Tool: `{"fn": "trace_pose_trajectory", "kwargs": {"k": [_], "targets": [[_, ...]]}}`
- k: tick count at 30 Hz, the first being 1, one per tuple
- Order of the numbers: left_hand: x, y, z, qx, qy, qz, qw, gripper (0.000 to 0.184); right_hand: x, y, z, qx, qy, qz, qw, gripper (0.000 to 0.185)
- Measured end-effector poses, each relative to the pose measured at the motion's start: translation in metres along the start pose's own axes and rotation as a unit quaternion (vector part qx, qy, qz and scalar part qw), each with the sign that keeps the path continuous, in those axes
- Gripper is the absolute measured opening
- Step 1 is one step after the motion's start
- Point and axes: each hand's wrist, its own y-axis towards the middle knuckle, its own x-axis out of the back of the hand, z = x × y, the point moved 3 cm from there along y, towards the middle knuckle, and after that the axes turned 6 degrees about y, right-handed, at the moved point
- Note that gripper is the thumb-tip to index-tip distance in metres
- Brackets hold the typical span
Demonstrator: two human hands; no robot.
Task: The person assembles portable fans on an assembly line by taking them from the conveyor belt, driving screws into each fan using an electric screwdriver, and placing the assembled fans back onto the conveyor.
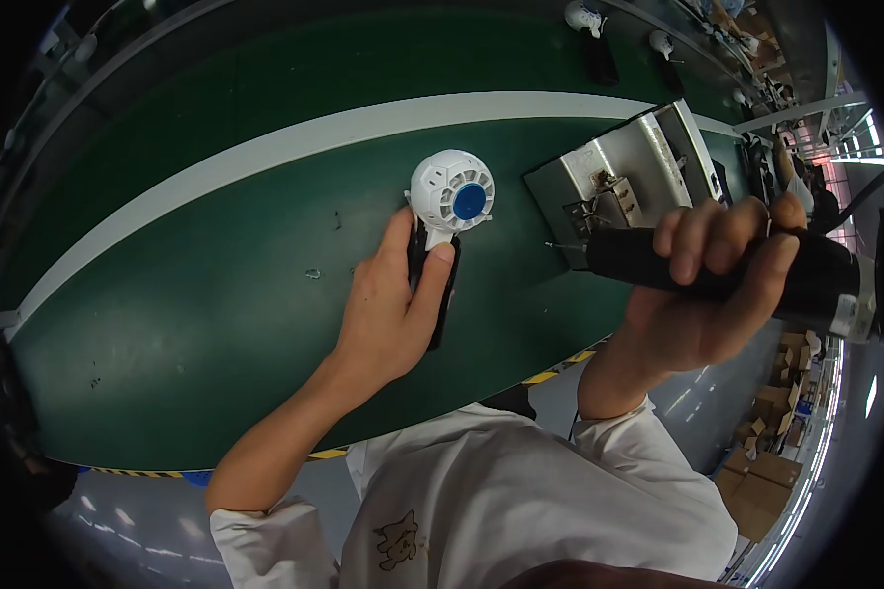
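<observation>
A small handheld fan with a round white head (447, 187) and a blue centre disc lies on the green work surface (265, 285). My left hand (383, 309) is closed around its black handle, thumb and index finger just below the head. To the right, my right hand (702, 294) is wrapped around a black electric screwdriver (624, 259), held raised and roughly level. The screwdriver's thin bit points left, in front of a metal box (584, 169) with a small mechanism on its face. From this view I cannot tell whether the bit touches the box.
A white strip (363, 116) runs along the far side of the bench. Beyond it lie more white-headed fans (584, 20) with black handles at the upper right. Yellow-black tape (560, 368) marks the near edge. Cardboard boxes (761, 481) are stacked on the floor at right.
</observation>
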Motion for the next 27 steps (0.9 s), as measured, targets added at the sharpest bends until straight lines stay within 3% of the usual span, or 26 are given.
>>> {"fn": "trace_pose_trajectory", "kwargs": {"k": [2, 7, 12, 14, 20, 27], "targets": [[0.0, 0.001, 0.0, 0.0, -0.001, -0.01, 1.0, 0.037, -0.011, -0.003, 0.003, -0.015, 0.107, 0.086, 0.99, 0.031], [0.003, 0.0, 0.002, 0.009, -0.005, -0.011, 1.0, 0.041, -0.048, -0.01, -0.007, 0.002, 0.158, 0.215, 0.964, 0.04], [0.008, 0.0, 0.002, -0.015, 0.008, -0.012, 1.0, 0.029, -0.071, -0.016, -0.026, 0.029, 0.15, 0.231, 0.961, 0.044], [0.012, -0.001, 0.003, -0.008, 0.001, -0.008, 1.0, 0.028, -0.077, -0.022, -0.03, 0.003, 0.088, 0.166, 0.982, 0.043], [0.016, -0.006, 0.001, -0.017, 0.014, -0.006, 1.0, 0.025, -0.094, -0.029, -0.043, -0.001, 0.028, 0.142, 0.989, 0.039], [0.015, -0.009, 0.002, -0.06, -0.012, -0.029, 0.998, 0.021, -0.097, -0.032, -0.05, -0.016, 0.054, 0.147, 0.988, 0.036]]}}
